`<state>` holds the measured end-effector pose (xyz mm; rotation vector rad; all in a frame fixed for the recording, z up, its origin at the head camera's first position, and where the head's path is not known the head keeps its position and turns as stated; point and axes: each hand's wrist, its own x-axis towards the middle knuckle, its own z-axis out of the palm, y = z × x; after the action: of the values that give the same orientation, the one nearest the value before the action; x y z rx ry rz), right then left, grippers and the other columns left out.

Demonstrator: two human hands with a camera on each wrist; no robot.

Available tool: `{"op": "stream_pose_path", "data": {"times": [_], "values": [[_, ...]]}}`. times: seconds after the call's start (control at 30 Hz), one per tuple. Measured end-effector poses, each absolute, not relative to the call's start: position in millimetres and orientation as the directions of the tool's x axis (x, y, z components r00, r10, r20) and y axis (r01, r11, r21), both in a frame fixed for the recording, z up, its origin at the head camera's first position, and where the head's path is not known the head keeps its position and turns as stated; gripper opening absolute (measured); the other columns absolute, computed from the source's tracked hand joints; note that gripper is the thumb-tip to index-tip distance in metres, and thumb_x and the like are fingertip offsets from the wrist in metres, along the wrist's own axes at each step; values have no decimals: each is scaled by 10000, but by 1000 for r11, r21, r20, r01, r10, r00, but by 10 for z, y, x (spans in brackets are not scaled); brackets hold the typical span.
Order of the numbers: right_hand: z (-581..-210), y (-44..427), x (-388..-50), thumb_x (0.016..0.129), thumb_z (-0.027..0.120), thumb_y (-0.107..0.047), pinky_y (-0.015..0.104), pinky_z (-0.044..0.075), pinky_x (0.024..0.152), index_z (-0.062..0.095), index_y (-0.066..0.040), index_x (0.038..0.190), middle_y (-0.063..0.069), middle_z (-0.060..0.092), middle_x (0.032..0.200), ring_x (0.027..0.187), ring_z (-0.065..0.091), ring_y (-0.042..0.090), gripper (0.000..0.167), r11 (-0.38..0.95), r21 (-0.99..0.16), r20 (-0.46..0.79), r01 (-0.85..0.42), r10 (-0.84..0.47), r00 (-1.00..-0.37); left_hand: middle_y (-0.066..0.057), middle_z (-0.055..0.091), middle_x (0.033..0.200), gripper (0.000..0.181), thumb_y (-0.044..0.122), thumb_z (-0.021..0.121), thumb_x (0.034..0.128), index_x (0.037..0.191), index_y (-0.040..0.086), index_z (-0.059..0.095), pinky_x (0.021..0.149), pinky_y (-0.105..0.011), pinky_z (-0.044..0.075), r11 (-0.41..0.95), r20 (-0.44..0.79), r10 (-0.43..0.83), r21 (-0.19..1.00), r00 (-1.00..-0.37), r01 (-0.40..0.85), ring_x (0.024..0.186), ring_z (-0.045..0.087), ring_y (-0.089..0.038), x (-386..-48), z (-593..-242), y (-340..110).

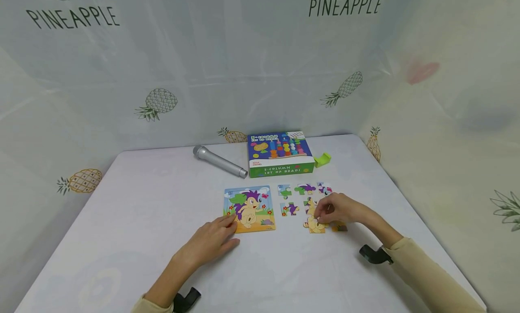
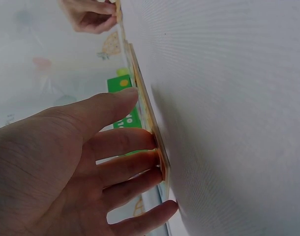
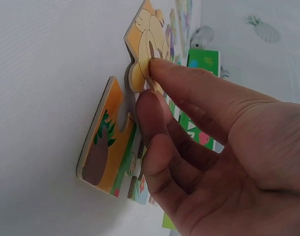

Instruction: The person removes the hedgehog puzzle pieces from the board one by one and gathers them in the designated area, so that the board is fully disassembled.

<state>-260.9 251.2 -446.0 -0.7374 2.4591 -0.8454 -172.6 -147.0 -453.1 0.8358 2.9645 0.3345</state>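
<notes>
A square puzzle board (image 1: pixel 251 214) with a purple-haired hedgehog picture lies mid-table. Its lower left edge is under the fingers of my left hand (image 1: pixel 209 243), which rests there with fingers extended. To the right of the board, several loose jigsaw pieces lie in rough rows. My right hand (image 1: pixel 340 208) pinches a cream and orange puzzle piece (image 3: pixel 146 42) at its edge between thumb and index finger. Close by is an orange corner piece (image 3: pixel 103 147) with a plant picture, apart from the pinched piece. Fingers partly cover the middle pieces in the head view.
Behind the board stands a bead-set box (image 1: pixel 280 156), with a grey toy microphone (image 1: pixel 219 161) to its left. A light green object (image 1: pixel 322 159) lies against the box's right side. The white table (image 1: pixel 134 204) meets a pineapple-print curtain at the back.
</notes>
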Motion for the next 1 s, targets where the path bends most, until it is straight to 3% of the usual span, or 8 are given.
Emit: {"op": "stream_pose_path", "data": {"times": [0.57,1.0], "values": [[-4414,2433,-2650,879,729,-182,190,463,612,723,-111,961,-39,635,767,690,532,81,108,655,-632,-155,-414,-631,-760,-149,550,1432,501,364,673,918,1286,26,636,995,-508,503,834,15,520,205,-854,512,1325,518,-334,-1734,-4546,-1478],[-4309,1948,-2706,910,697,-207,188,468,638,729,-132,964,-49,640,803,726,542,106,98,639,-630,-147,-441,-656,-740,-156,539,1441,498,362,663,927,1288,20,634,1005,-517,493,830,8,523,225,-852,511,1326,514,-340,-1737,-4538,-1483]]}}
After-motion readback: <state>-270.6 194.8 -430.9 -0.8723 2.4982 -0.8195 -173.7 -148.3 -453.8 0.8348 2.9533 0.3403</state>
